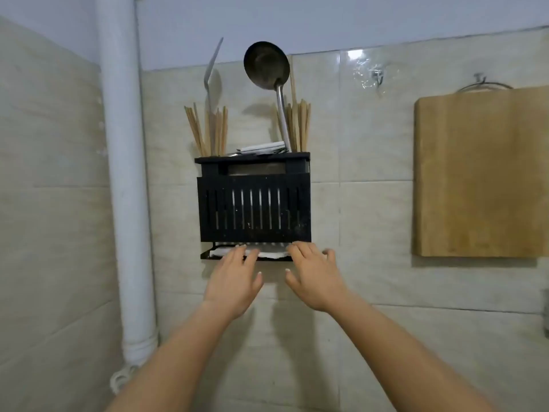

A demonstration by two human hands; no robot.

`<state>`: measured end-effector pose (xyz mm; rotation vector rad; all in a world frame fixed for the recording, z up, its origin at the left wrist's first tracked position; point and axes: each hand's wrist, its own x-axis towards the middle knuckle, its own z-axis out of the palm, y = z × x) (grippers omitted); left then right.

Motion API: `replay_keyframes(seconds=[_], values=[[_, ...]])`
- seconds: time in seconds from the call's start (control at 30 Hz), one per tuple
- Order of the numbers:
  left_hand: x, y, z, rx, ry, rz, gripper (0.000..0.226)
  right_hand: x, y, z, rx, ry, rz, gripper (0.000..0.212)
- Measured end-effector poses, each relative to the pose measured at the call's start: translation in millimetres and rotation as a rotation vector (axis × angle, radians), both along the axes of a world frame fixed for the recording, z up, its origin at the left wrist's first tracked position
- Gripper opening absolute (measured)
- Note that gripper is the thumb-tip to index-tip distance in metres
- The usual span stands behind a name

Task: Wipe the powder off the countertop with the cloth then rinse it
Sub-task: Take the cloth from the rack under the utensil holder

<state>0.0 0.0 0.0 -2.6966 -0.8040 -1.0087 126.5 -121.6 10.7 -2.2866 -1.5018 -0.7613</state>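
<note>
A white cloth [269, 253] lies folded on the thin black rail under a black slotted utensil rack [255, 200] fixed to the tiled wall. Both my hands are raised to it. My left hand [234, 278] has its straight fingers resting on the left part of the cloth. My right hand [315, 275] has its fingertips on the cloth's right end, fingers spread. Neither hand curls round the cloth. The countertop and the powder are out of view.
The rack holds chopsticks [208, 129], a metal ladle [267, 66] and a spatula [212, 66]. A wooden cutting board [481, 173] hangs on the wall at the right. A white vertical pipe [124, 173] runs down the corner on the left.
</note>
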Motion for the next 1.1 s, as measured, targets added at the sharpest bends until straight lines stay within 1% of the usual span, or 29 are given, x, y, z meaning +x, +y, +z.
replay_keyframes(seconds=[0.1,0.17,0.23,0.3,0.37,0.47,0.53,0.6,0.67,0.73,0.77,0.8,0.87,0.93,1.0,1.1], values=[[8,23,-6,0.103,-0.068,-0.062,0.047,9,15,-4,0.003,-0.079,0.016,0.044],[13,40,-8,0.180,-0.046,-0.060,0.046,12,22,-6,-0.023,-0.103,0.022,0.046],[17,53,-8,0.196,-0.038,-0.077,0.043,16,29,-7,-0.046,-0.100,0.000,0.046],[16,58,-4,0.184,-0.035,-0.102,0.037,19,36,-6,-0.008,-0.070,-0.014,0.042],[16,62,-3,0.165,-0.039,-0.130,0.032,22,41,-4,0.063,-0.053,-0.001,0.031],[16,63,3,0.146,-0.123,-0.164,0.024,26,41,0,0.157,-0.058,0.037,0.025],[16,64,6,0.124,-0.142,-0.167,0.025,25,38,3,0.193,-0.111,0.043,0.011],[16,66,7,0.103,-0.165,-0.165,0.027,22,37,4,0.244,-0.148,0.035,0.015],[14,64,8,0.114,-0.230,-0.204,0.024,19,35,7,0.302,-0.088,0.097,0.007],[9,57,12,0.129,-0.268,-0.240,0.020,17,27,14,0.402,0.022,0.176,0.015],[5,53,16,0.140,-0.277,-0.257,0.018,14,21,19,0.468,0.082,0.221,0.015],[1,48,21,0.149,-0.286,-0.270,0.017,11,16,26,0.524,0.161,0.268,0.013],[-7,35,35,0.120,-0.315,-0.299,0.017,5,3,40,0.621,0.383,0.335,0.010],[-14,18,48,-0.003,-0.293,-0.363,0.017,3,-12,51,0.693,0.595,0.358,0.009],[-19,3,55,-0.223,-0.203,-0.444,0.015,2,-33,53,0.725,0.741,0.322,0.009],[-27,-18,45,-0.579,-0.083,-0.571,0.018,4,-72,35,0.679,0.951,0.275,0.008]])
